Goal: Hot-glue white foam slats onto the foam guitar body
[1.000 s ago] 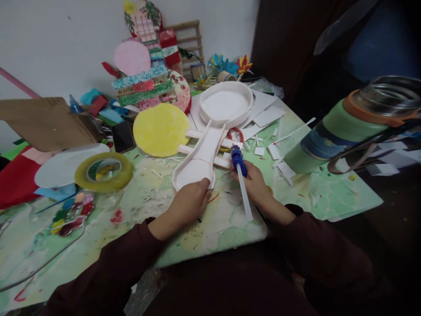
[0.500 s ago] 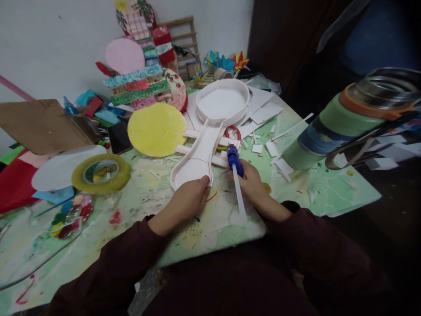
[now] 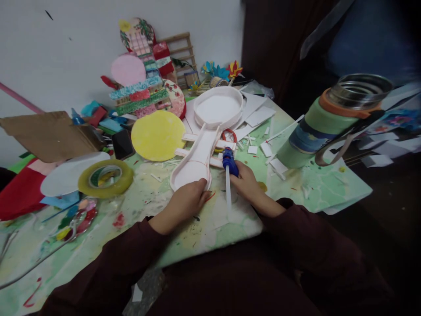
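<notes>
A white foam model (image 3: 200, 149) lies on the table, a round rimmed dish at the far end joined by a narrow neck to a smaller rounded end close to me. My left hand (image 3: 184, 202) presses on that near rounded end, fingers curled over its rim. My right hand (image 3: 246, 181) grips a blue glue gun (image 3: 229, 160), its nozzle against the model's right side. A white glue stick (image 3: 228, 188) sticks out of the gun's back toward me.
A yellow disc (image 3: 158, 135), a tape roll (image 3: 105, 176), a paint palette (image 3: 76, 217), a phone (image 3: 122, 144) and cardboard (image 3: 49, 135) lie to the left. Colourful crafts (image 3: 144, 83) stand at the wall. A large green flask (image 3: 324, 119) lies tilted at right among white foam scraps (image 3: 263, 116).
The view has shifted a little, with the table contents drifting left. Both hands keep their hold; the glue stick now points more directly toward me.
</notes>
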### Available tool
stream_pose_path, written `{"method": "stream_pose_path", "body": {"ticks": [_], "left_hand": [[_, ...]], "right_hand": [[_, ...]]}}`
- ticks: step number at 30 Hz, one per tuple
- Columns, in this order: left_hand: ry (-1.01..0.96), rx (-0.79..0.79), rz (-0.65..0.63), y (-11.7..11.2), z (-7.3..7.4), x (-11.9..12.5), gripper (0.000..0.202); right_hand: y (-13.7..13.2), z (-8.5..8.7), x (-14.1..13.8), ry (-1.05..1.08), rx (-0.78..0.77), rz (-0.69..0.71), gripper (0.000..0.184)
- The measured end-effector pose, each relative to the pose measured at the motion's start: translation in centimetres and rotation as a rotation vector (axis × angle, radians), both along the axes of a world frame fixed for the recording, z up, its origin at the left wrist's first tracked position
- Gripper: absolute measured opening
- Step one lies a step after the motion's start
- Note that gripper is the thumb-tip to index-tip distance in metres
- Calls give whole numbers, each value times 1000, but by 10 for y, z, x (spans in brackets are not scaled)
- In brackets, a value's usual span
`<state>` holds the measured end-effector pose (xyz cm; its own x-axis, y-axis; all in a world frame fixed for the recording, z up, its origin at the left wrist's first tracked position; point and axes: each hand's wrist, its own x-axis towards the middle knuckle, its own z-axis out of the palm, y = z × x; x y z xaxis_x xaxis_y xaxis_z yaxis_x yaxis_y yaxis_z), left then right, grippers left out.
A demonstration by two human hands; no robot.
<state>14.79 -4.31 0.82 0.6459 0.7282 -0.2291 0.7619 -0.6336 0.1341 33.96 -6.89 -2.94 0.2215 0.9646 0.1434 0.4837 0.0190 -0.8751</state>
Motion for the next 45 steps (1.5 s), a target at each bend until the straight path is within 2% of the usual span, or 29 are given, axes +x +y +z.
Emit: {"method": "stream_pose_path", "body": {"ticks": [5,16,22,29,45], "left_hand": [[-11,-14,-19,2,2,-5,20],[-56,-16,-113,7,8,-11,10],[-60,-165,-107,22,16,-13,9],[-35,-208,-184,36,25,-13,10],[-14,-139,-183,35,19,-12,11]], "right_hand": [[0,-3,0,-34,10,15,16],[0,-7,0,-49,32,18,14],[0,-8,0,-39,30,21,15],[0,-6,0,-54,21,34,15],[-1,-4,-1,-28,51,68,18]]}}
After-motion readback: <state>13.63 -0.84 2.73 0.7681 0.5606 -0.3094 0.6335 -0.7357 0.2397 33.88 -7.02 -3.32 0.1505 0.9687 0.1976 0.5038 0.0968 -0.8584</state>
